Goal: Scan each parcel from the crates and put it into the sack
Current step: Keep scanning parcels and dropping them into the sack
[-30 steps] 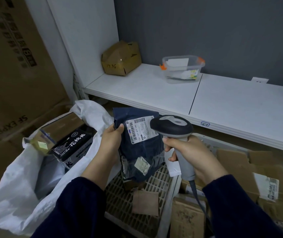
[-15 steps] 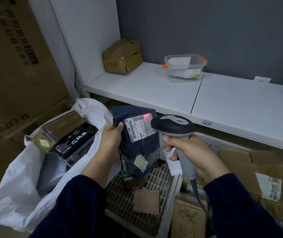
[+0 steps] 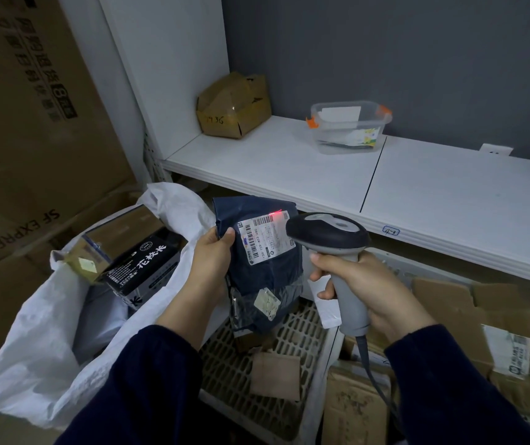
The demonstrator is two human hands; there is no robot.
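Left hand (image 3: pixel 212 255) pinches the dark parcel (image 3: pixel 263 284) by its upper edge, upright over the crate (image 3: pixel 257 396), sack (image 3: pixel 42 364) just beside. Right hand (image 3: pixel 363 287) grips the scanner (image 3: pixel 327 234), red light on the label. Bag looks soft, light, slick. Likely to sag, so grip near the edge.

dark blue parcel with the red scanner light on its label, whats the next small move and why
Probably carry the dark blue parcel left with the left hand and drop it into the white sack. The scanner in the right hand casts red light on the label, and the sack lies open beside the left hand.
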